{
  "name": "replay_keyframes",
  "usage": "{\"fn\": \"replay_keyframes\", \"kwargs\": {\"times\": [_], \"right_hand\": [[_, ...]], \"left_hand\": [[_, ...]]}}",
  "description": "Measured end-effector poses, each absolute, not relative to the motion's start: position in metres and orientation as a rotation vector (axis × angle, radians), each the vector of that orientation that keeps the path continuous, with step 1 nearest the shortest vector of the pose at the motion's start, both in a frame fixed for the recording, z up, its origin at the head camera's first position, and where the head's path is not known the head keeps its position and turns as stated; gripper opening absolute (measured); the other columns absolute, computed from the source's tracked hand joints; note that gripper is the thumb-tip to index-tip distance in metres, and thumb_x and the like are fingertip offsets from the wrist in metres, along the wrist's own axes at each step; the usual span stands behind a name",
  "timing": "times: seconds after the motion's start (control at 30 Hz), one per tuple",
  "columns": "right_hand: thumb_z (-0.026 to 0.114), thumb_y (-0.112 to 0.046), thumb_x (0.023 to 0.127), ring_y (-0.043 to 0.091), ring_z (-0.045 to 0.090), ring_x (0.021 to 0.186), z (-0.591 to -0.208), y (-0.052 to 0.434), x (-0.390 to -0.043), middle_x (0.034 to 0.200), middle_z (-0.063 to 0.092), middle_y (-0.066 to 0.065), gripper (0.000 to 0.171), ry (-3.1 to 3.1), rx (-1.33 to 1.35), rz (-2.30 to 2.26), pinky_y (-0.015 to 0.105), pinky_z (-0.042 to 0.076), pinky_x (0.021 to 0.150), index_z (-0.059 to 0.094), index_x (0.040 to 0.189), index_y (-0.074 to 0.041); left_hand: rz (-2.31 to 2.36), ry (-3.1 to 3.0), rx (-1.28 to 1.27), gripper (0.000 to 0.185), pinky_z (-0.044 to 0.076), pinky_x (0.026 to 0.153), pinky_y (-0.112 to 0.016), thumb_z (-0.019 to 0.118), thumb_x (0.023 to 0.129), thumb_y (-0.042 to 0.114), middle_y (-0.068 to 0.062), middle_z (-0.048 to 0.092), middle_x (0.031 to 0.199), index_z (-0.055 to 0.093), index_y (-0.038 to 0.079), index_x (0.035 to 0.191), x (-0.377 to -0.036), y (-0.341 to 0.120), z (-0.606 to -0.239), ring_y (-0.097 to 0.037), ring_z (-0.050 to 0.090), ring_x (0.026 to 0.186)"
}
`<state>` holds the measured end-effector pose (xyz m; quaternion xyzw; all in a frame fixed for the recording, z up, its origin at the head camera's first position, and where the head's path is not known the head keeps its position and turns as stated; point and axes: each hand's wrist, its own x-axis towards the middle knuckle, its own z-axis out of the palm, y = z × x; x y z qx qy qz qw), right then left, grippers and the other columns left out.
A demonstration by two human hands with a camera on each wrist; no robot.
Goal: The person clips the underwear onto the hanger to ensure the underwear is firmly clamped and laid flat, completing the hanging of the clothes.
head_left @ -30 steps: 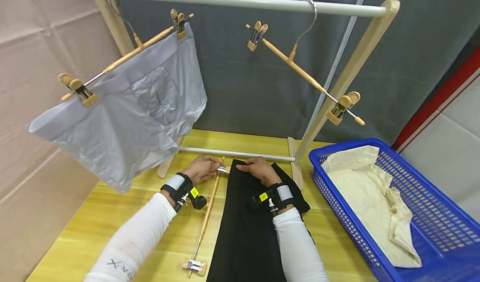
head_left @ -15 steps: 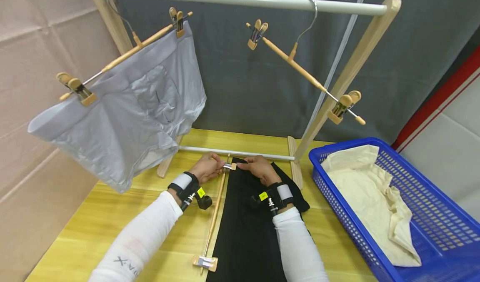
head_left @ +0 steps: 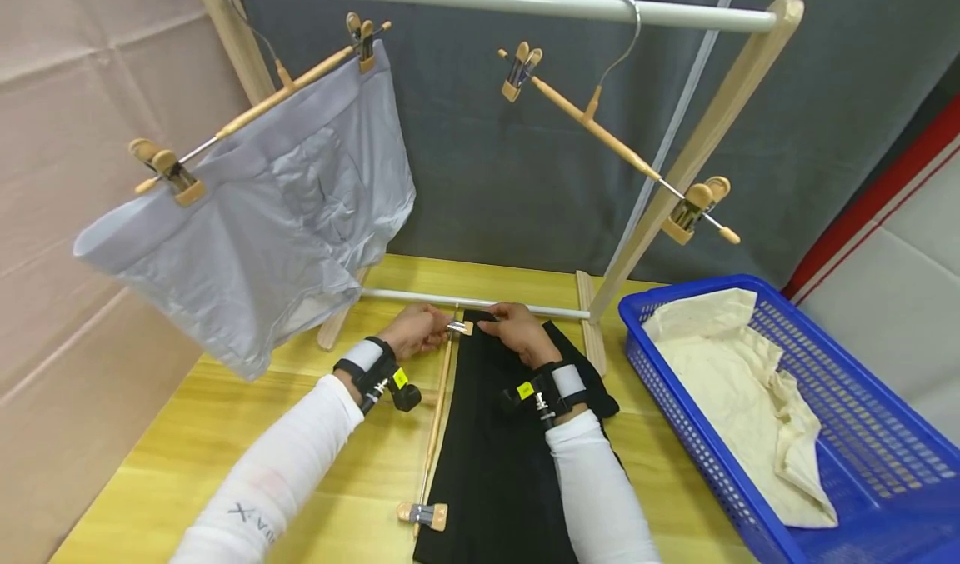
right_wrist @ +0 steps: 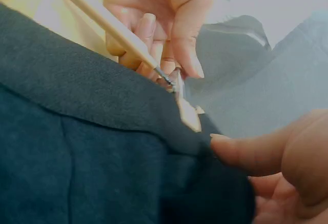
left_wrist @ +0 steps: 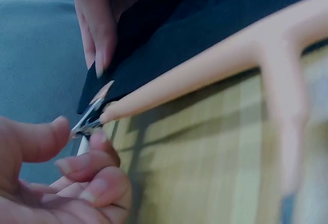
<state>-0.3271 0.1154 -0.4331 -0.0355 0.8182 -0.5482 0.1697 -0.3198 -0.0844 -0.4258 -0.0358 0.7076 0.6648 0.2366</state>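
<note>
From the head view, your left hand [head_left: 420, 332] pinches the far clip [head_left: 460, 327] of the wooden clip hanger [head_left: 437, 418] lying on the yellow desk [head_left: 225, 414]. Your right hand [head_left: 516, 331] grips the black garment [head_left: 495, 456]. Left wrist view: fingers [left_wrist: 77, 157] curled at the clip. Right wrist view: fingers [right_wrist: 256, 152] pinching the cloth edge.

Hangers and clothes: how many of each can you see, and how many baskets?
Clip hangers: 3, one holding the grey shorts, one bare on the rail, one on the table
Clothes: 3, grey shorts, black garment, cream cloth
Blue basket: 1
Total: 7
</note>
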Motion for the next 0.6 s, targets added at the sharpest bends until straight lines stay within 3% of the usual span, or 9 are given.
{"fn": "replay_keyframes", "kwargs": {"times": [0.13, 0.33, 0.6], "right_hand": [[0.062, -0.012, 0.094, 0.03, 0.058, 0.101, -0.426, 0.116, -0.318, 0.118, 0.059, 0.015, 0.027, 2.426, -0.106, -1.526, 0.042, 0.046, 0.086, 0.062, 0.12, -0.003], [0.064, -0.013, 0.093, 0.03, 0.058, 0.105, -0.407, 0.117, -0.296, 0.123, 0.058, 0.013, 0.025, 2.55, -0.214, -1.365, 0.041, 0.048, 0.083, 0.065, 0.115, -0.003], [0.067, -0.014, 0.091, 0.019, 0.056, 0.079, -0.385, 0.121, -0.265, 0.109, 0.061, 0.008, 0.019, 2.701, -0.477, -1.059, 0.032, 0.045, 0.064, 0.068, 0.108, -0.006]], "left_hand": [[1.691, 2.046, -0.069, 0.025, 0.032, 0.045, -0.019, 0.051, 0.1, 0.015, -0.005, 0.056, 0.065, 0.057, -0.003, 0.084, -0.322, -0.089, -0.426, -0.008, 0.041, 0.049], [1.549, 2.219, -0.149, 0.023, 0.033, 0.041, -0.022, 0.056, 0.098, 0.018, -0.008, 0.061, 0.065, 0.058, -0.002, 0.087, -0.32, -0.096, -0.428, -0.01, 0.041, 0.045], [1.141, 2.706, -0.025, 0.038, 0.033, 0.039, -0.023, 0.066, 0.092, 0.025, -0.009, 0.06, 0.054, 0.064, -0.001, 0.063, -0.321, -0.093, -0.421, -0.011, 0.041, 0.039]]}}
